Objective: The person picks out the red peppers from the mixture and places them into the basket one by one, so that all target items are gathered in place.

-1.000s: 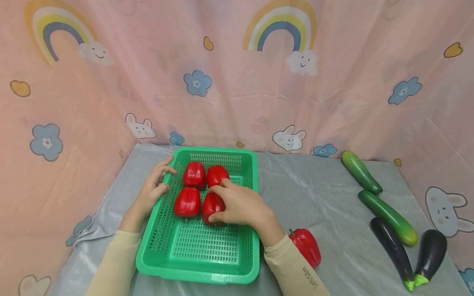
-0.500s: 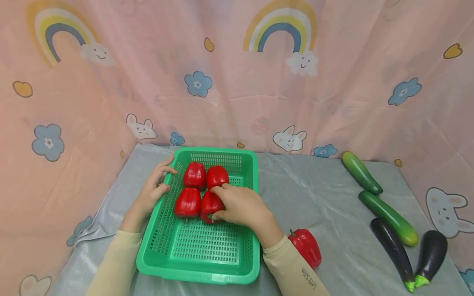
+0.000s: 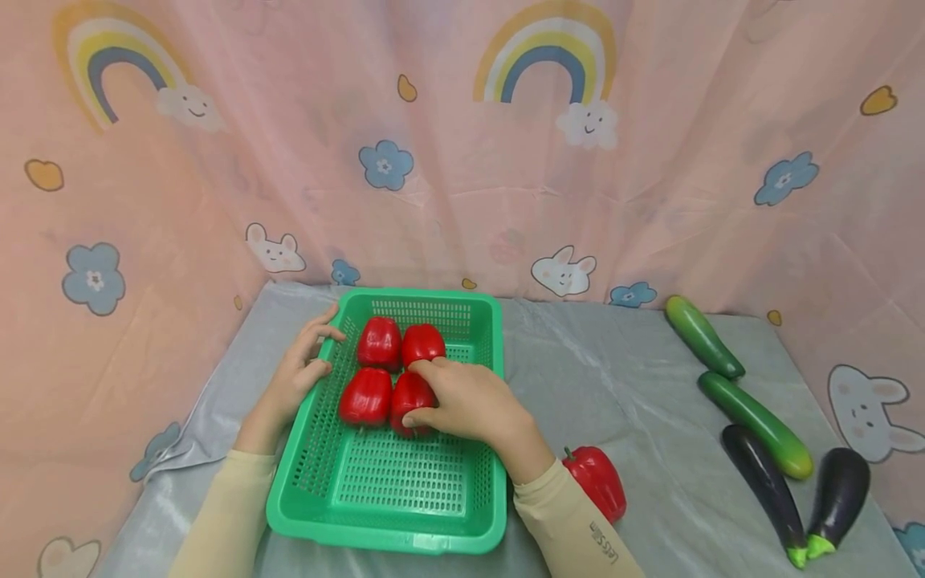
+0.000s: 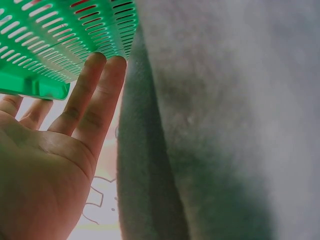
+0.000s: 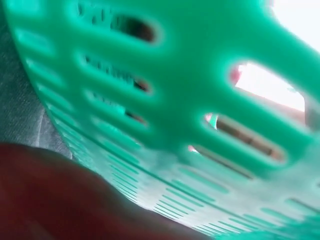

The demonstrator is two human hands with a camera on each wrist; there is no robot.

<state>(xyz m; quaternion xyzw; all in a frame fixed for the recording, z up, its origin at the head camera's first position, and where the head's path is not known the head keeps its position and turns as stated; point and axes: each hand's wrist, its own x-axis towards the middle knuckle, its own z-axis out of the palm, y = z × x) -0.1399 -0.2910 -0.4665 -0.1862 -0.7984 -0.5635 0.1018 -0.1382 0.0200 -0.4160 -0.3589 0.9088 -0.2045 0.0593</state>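
A green slotted plastic basket (image 3: pixel 497 337) stands on the table. Inside it, my right hand (image 3: pixel 473 401) holds a red bell pepper (image 3: pixel 406 397), thumb at the near end and fingers at the far end. Close around that one sit three more red bell peppers: one on its left (image 3: pixel 365 397) and two behind it. At the basket's left side my left hand (image 3: pixel 296 369) touches the rim, its fingers (image 4: pixel 102 100) mostly straight against the slotted wall in the left wrist view. Basket wall (image 5: pixel 170 90) fills most of the right wrist view, hiding the held pepper there.
Another red bell pepper (image 3: pixel 600 486) lies beside my right sleeve, outside the basket. Two green zucchini (image 3: pixel 755 421) and two dark eggplants (image 3: pixel 841 494) are at the table's right side. A pink printed curtain (image 3: pixel 448 209) hangs behind the grey cloth (image 3: pixel 600 377).
My right hand has shifted the held pepper slightly left, up beside the other front pepper, and its fingers sit a little lower. The left hand has stayed at the rim.
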